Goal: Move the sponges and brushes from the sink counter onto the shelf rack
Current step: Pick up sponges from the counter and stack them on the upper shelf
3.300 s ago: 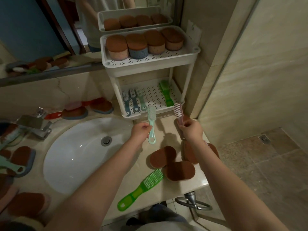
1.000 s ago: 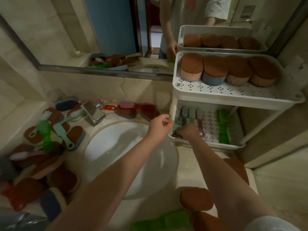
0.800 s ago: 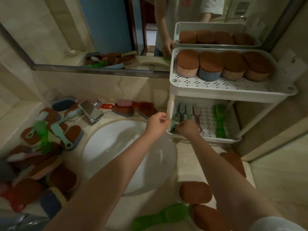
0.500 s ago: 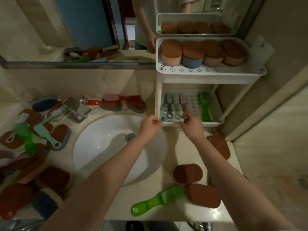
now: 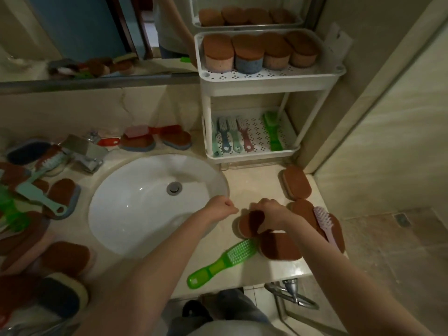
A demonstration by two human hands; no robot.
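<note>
The white two-tier shelf rack [image 5: 271, 81] stands on the counter's back right. Several brown-topped sponges [image 5: 248, 53] fill its upper tier, and small brushes [image 5: 232, 135] plus a green brush [image 5: 272, 132] lie on its lower tier. My right hand [image 5: 271, 214] comes down on an oval brown sponge [image 5: 249, 225] on the counter, fingers curled over its top. My left hand [image 5: 223, 209] hovers beside it at the basin's rim, curled into a fist and holding nothing. Near them lie a green brush [image 5: 225, 263], a pink brush [image 5: 324, 224] and more brown sponges [image 5: 297, 181].
The white sink basin [image 5: 135, 214] fills the middle, with the tap [image 5: 84, 151] behind it. Many sponges and brushes [image 5: 41, 187] crowd the counter's left side, and more sponges [image 5: 157, 139] sit behind the basin. The counter's front edge and a tiled floor [image 5: 388, 251] lie to the right.
Both hands have pulled back from the rack's lower tier, leaving the small brushes there. My right hand has dropped onto a brown sponge on the counter, and the left has closed into a fist.
</note>
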